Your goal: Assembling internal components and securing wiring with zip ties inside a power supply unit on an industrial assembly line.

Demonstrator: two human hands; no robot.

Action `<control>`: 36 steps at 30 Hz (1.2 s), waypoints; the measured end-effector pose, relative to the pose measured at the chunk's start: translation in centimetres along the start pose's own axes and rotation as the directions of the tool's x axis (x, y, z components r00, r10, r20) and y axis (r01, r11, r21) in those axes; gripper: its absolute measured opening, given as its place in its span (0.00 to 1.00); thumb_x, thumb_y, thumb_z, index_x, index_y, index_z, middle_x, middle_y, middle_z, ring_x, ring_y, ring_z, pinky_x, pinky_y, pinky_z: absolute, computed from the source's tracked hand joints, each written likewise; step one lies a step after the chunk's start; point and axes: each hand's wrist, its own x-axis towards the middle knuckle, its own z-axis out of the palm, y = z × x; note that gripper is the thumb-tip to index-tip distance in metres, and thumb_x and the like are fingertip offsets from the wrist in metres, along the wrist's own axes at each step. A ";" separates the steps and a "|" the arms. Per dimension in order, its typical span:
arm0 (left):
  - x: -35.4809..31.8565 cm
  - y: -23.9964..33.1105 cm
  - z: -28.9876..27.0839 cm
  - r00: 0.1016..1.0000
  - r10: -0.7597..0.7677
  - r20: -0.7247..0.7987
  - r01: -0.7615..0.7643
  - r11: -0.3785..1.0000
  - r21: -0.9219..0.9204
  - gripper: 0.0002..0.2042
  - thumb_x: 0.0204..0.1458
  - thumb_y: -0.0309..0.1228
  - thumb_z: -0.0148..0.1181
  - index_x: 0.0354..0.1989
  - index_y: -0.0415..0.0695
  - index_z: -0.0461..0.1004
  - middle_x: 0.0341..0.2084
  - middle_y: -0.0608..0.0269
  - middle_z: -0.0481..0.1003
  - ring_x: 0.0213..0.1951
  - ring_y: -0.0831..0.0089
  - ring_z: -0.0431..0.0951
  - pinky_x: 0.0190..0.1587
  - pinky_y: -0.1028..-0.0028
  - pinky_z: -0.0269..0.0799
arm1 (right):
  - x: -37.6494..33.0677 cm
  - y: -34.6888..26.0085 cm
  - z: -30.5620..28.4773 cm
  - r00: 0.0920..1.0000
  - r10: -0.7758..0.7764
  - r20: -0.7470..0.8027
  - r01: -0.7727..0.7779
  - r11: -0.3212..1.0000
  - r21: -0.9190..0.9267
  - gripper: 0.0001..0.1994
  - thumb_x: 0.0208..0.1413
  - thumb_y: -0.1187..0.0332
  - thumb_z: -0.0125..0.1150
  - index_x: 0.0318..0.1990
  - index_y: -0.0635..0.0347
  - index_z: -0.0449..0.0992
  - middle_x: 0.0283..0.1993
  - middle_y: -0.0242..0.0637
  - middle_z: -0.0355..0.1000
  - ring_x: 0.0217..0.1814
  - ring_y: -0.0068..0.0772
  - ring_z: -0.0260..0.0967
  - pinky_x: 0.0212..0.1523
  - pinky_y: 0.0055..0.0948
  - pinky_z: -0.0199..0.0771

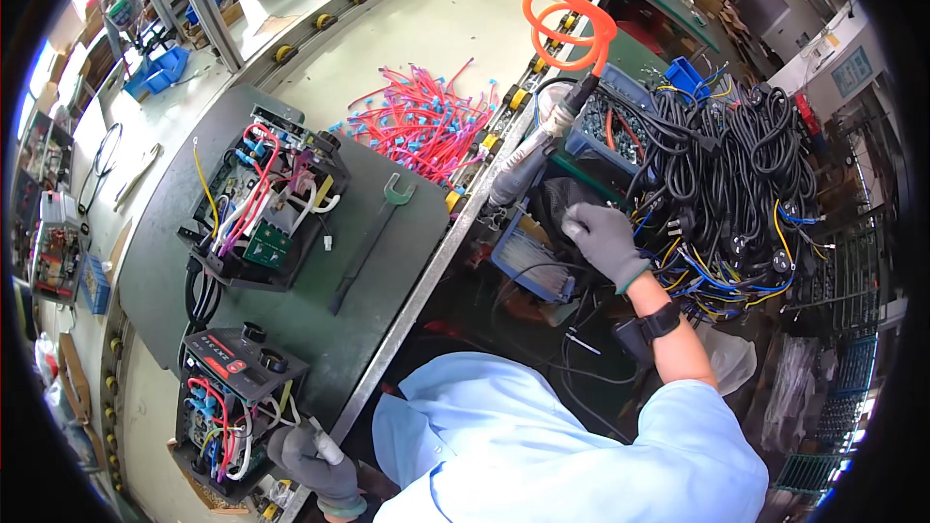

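My left hand [320, 465], in a grey glove with pale fingertips, is curled at the near edge of a black open-topped electrical unit [221, 407]. Its fingers are bent beside the white wires, and whatever they hold is hidden. My right hand [605, 244], gloved alike, reaches out to the right with its fingers drawn together, over dark mesh-like material [562, 201] next to the parts bins. I cannot make out anything in its grasp. A second open unit [262, 218] with red, white and yellow wires and a green circuit board stands farther back on the dark green board [387, 271].
A green-headed open-end wrench [373, 237] lies on the board. Beyond it are piled red wires [426, 121]. A power screwdriver [523, 165] hangs from an orange coiled hose [605, 34]. Bundled black cables [746, 155] and a blue bin [533, 266] lie to the right.
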 end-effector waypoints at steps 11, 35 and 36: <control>-7.5 -1.1 1.5 0.977 -0.193 0.095 0.197 0.980 -0.041 0.11 0.60 0.34 0.54 0.45 0.40 0.68 0.41 0.50 0.71 0.41 0.53 0.71 0.45 0.57 0.67 | -2.4 0.4 8.4 0.878 0.216 0.426 -0.045 0.925 -0.377 0.15 0.50 0.61 0.65 0.42 0.60 0.77 0.44 0.49 0.77 0.48 0.55 0.76 0.51 0.47 0.76; -3.5 4.1 3.5 0.931 -0.077 0.358 0.020 0.987 0.159 0.09 0.58 0.30 0.54 0.44 0.40 0.70 0.44 0.47 0.70 0.45 0.49 0.73 0.47 0.56 0.69 | -6.0 4.9 1.4 0.958 -0.277 0.072 0.210 0.850 0.482 0.11 0.50 0.76 0.64 0.43 0.64 0.78 0.34 0.44 0.78 0.32 0.47 0.77 0.34 0.35 0.78; -3.4 4.8 3.7 0.928 -0.077 0.365 0.013 0.985 0.174 0.09 0.58 0.30 0.54 0.44 0.40 0.70 0.44 0.47 0.70 0.45 0.49 0.73 0.47 0.56 0.69 | -6.1 4.9 0.6 0.969 -0.243 0.040 0.197 0.861 0.469 0.11 0.50 0.76 0.63 0.42 0.64 0.78 0.34 0.44 0.78 0.32 0.47 0.77 0.34 0.34 0.78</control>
